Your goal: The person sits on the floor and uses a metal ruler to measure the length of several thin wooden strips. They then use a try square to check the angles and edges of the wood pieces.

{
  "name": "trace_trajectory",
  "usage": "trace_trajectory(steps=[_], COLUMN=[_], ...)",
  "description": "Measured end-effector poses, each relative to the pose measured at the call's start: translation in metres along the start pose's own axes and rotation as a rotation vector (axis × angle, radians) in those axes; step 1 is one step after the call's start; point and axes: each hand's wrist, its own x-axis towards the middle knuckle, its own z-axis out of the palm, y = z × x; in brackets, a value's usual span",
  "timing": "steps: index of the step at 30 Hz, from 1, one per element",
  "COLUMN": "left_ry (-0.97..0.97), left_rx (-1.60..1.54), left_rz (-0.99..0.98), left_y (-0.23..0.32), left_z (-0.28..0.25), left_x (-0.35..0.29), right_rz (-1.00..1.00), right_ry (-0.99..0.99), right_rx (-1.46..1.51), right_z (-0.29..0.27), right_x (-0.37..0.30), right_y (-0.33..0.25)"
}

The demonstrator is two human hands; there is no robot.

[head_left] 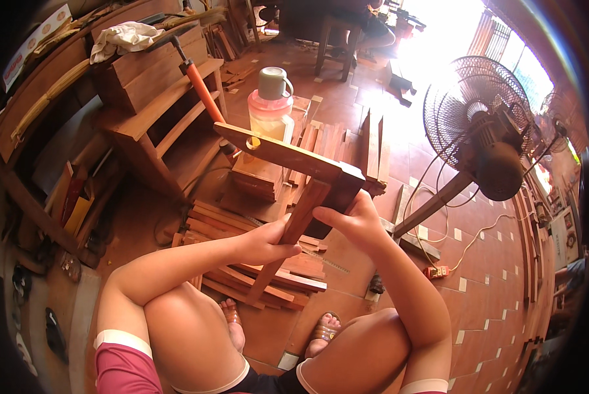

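Observation:
My left hand (268, 241) is closed around a narrow wooden strip (305, 205) that slants upward in front of me. My right hand (355, 222) grips the dark stock of a try square (284, 155). The square's long blade, with a hole near its far end, points to the upper left. The strip's upper end sits in the corner between blade and stock; whether it touches both I cannot tell. Below my hands lies a stack of cut wooden strips (297, 299) on the tiled floor, beside my sandalled feet.
Beyond the stack stands a drink jug (268, 115) with a grey cup lid. A wooden frame (146, 118) and an orange-barrelled tool (201, 88) are at left. On the right are a standing fan (478, 115), loose cords and a power strip (435, 272). Another person (375, 31) sits far back.

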Motion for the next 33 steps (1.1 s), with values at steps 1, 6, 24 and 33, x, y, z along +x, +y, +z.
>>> trace_trajectory(steps=[1, 6, 24, 33], left_ry=[0.005, 0.024, -0.142, 0.085], left_rx=[0.01, -0.002, -0.514, -0.478], left_rz=[0.004, -0.018, -0.078, -0.084], left_y=[0.0, 0.002, -0.004, -0.012], left_z=[0.0, 0.001, 0.007, 0.011], left_x=[0.0, 0.0, 0.004, 0.009], right_rz=[-0.01, 0.017, -0.013, 0.029], right_ry=[-0.007, 0.01, 0.146, 0.195], right_rx=[0.017, -0.056, 0.253, 0.218], right_z=[0.001, 0.002, -0.014, -0.022], right_x=[0.0, 0.001, -0.003, -0.003], right_y=[0.0, -0.002, -0.011, -0.006])
